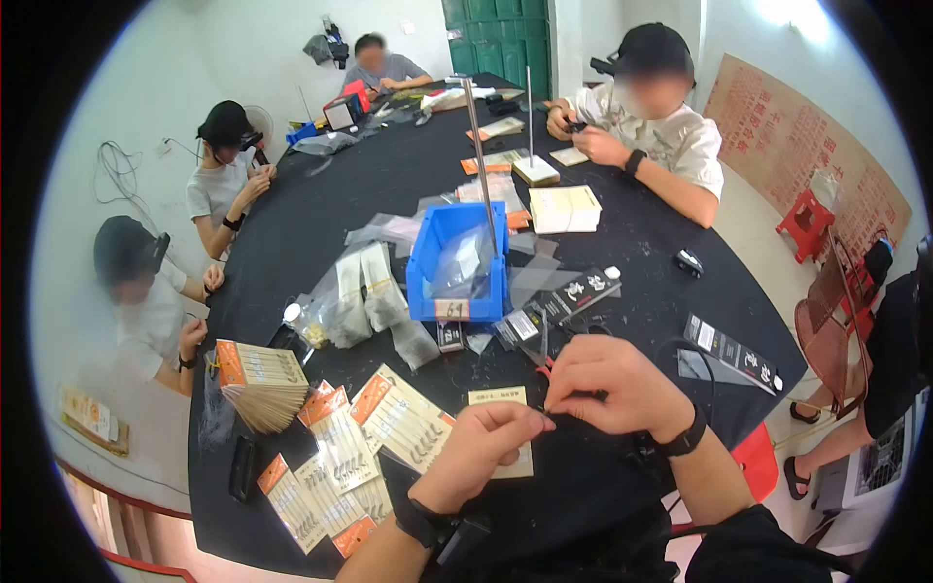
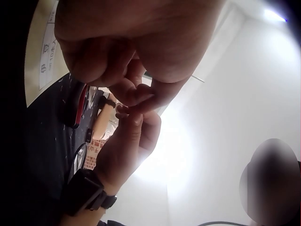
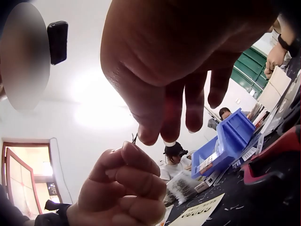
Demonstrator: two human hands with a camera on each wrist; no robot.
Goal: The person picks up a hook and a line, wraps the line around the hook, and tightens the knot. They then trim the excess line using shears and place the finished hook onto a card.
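Note:
Over a cream card, my left hand and right hand meet fingertip to fingertip. The left thumb and forefinger pinch a tiny thin dark piece, whose kind I cannot tell; most of it is hidden by the fingers. The right thumb and forefinger pinch the same piece from the other side, the other right fingers hanging loosely. Red-handled scissors lie just beyond the right hand. Printed cards of fish hooks spread to the left of the left hand.
A blue bin with clear bags stands mid-table, a metal rod rising beside it. Around it lie bagged hooks, black printed packets and a card stack. A fanned card bundle is at left. Several people sit round the table.

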